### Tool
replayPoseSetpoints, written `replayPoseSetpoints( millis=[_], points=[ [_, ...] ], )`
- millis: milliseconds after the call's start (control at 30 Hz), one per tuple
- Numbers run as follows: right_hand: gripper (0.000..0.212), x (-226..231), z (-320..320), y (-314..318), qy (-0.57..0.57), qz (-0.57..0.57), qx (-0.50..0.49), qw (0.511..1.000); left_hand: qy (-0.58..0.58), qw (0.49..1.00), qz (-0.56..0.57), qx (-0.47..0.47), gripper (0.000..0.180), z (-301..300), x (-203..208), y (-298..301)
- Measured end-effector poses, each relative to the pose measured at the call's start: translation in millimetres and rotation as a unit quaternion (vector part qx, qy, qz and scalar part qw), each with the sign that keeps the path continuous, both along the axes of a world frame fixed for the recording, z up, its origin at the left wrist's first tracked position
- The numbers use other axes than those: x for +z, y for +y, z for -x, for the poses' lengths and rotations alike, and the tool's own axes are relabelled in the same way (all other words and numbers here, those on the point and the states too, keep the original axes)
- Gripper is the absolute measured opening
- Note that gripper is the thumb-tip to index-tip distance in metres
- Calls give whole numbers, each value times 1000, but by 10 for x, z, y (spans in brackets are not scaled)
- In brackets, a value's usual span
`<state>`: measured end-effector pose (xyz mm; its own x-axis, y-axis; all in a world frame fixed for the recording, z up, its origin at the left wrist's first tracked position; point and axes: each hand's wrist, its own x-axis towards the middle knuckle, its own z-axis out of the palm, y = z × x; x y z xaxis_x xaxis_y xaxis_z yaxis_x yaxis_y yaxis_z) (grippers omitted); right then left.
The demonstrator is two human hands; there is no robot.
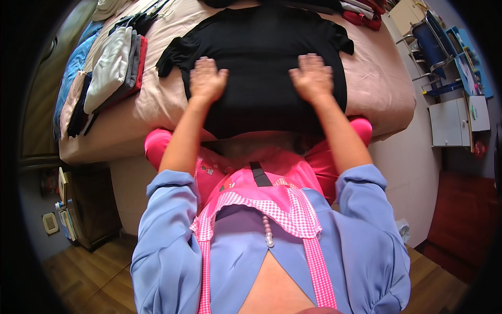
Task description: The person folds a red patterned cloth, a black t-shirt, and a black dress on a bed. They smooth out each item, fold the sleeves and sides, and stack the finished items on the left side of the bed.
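Note:
A black short-sleeved shirt point(264, 68) lies spread out on the bed, its lower end hanging over the near edge. My left hand point(207, 81) rests flat on the left part of the cloth, fingers pointing away and thumb out. On the right part, my right hand point(312, 78) lies flat in the same way, palm down. Neither hand grips the fabric. Both short sleeves stick out to the sides beyond my hands.
Beneath the shirt is a bed with a pale pink sheet point(376, 89). Folded clothes in white, grey and red point(112, 68) are stacked at the left; more folded clothes point(363, 11) lie at the far right. A blue folding chair point(433, 44) and white cabinet point(448, 123) stand right of the bed.

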<state>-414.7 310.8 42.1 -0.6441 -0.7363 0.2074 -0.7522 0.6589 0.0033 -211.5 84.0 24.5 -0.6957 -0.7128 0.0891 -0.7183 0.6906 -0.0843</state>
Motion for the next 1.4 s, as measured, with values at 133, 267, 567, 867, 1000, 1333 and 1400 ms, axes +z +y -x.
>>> replayPoseSetpoints(
  millis=[133,267,567,867,1000,1333,1400],
  points=[
    [60,95,940,875,-70,-24,-264,962,43,987,-45,149,74,-687,24,-633],
    [59,-28,1208,1082,-58,78,-298,950,131,960,18,247,65,-798,-14,-614],
    [33,-231,592,351,-122,309,151,931,415,837,-152,-321,17,818,324,1300],
    [30,-219,514,333,-159,381,124,902,308,908,-175,-224,19,1451,105,1453],
    [30,-233,555,299,-159,389,126,899,311,913,-126,-232,8,1534,62,1470],
    [30,-144,470,109,-115,297,25,948,352,849,-136,-369,17,572,442,1254],
    [38,-10,191,-239,-52,215,70,973,256,931,-17,-261,47,579,386,826]
  ],
)
